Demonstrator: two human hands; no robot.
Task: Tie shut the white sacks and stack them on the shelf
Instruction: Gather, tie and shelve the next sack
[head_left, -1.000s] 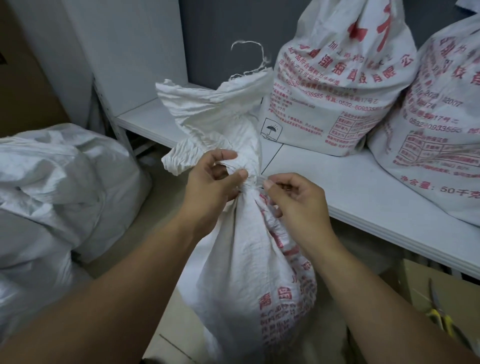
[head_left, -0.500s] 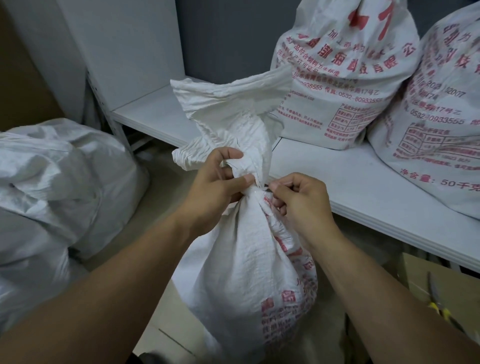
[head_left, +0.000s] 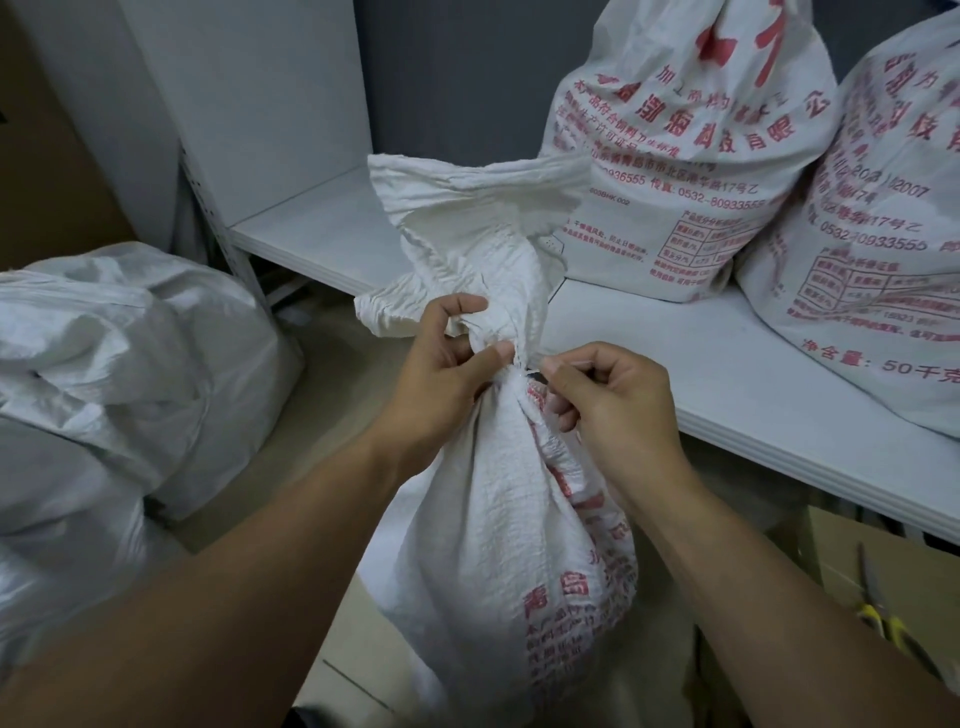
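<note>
A white woven sack (head_left: 498, 525) with red print stands on the floor in front of me, its top gathered into a bunched neck. My left hand (head_left: 441, 379) grips that neck, thumb pressed across it. My right hand (head_left: 608, 400) pinches something thin at the neck's right side, apparently the tie; the tie itself is barely visible. The loose mouth of the sack flares open above the hands. Two filled, tied white sacks (head_left: 680, 156) (head_left: 893, 234) with red print stand on the white shelf (head_left: 727, 374) behind.
Bulky plain white sacks (head_left: 104, 374) lie on the floor at left. A white upright panel (head_left: 249, 104) bounds the shelf's left end. Under the shelf at right sits a cardboard box (head_left: 857, 561) with yellow-handled pliers (head_left: 883, 618).
The sack's neck and both hands have shifted slightly right and lower in view. The stray loop of string above the sack mouth is no longer visible. Both hands keep their hold.
</note>
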